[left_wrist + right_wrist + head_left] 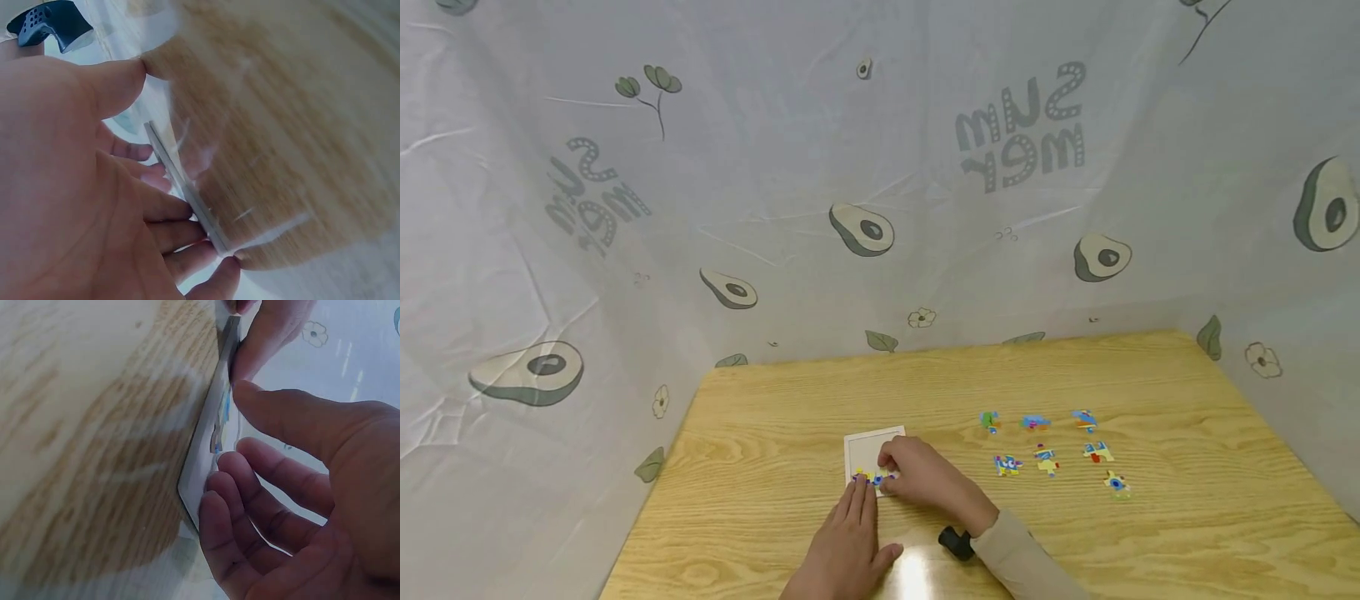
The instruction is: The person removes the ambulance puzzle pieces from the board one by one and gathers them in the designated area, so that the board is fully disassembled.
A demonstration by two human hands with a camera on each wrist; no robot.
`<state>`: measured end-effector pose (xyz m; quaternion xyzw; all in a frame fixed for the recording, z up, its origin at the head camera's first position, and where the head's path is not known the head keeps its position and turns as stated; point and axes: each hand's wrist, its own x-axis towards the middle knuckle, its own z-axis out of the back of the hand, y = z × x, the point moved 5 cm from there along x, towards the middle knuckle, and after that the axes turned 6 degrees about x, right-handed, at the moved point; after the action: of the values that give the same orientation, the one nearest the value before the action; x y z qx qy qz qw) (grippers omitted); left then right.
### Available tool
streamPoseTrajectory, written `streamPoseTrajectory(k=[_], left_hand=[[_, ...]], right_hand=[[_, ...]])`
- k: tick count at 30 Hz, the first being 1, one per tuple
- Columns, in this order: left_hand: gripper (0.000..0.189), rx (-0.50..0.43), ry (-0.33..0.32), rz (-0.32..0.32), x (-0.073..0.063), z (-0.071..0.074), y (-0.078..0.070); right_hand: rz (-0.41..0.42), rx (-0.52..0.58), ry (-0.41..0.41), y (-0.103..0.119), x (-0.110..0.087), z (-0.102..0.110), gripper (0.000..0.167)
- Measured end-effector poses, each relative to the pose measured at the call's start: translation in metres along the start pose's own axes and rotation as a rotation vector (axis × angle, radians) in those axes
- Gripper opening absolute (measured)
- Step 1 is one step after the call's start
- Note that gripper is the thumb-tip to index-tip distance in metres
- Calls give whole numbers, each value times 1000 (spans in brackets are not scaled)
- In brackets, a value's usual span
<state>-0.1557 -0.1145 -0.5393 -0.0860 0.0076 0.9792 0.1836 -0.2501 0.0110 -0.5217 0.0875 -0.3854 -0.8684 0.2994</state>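
A white square puzzle frame [875, 437] lies on the wooden table, with colourful jigsaw pieces [861, 476] along its near edge. My left hand [848, 533] rests its extended fingertips on the near left part of the frame, over the pieces there. Over the near right part, my right hand [925, 475] has its fingers loosely bent. In the right wrist view its thumb [281, 415] touches down by the blue and yellow pieces [222, 419], while its other fingertips lie along the frame [203, 450]. A gap shows between thumb and fingers. Fingers partly hide the pieces.
Several loose jigsaw pieces [1046, 461] lie spread out on the table [760, 450] to the right of the frame. A black device [956, 542] sits at the right wrist. Behind the table hangs a pale curtain [790, 167] printed with avocados.
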Motion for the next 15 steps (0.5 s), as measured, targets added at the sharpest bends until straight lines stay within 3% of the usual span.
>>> streamPoseTrajectory(k=[6,15], left_hand=[[89,-11,-15,-6,-1,2,1],[89,-30,-17,-47,-3,3,4]], right_hand=[[-8,-31,-3,-1,1,-2,17],[-59,21,21,-4,2,-3,16]])
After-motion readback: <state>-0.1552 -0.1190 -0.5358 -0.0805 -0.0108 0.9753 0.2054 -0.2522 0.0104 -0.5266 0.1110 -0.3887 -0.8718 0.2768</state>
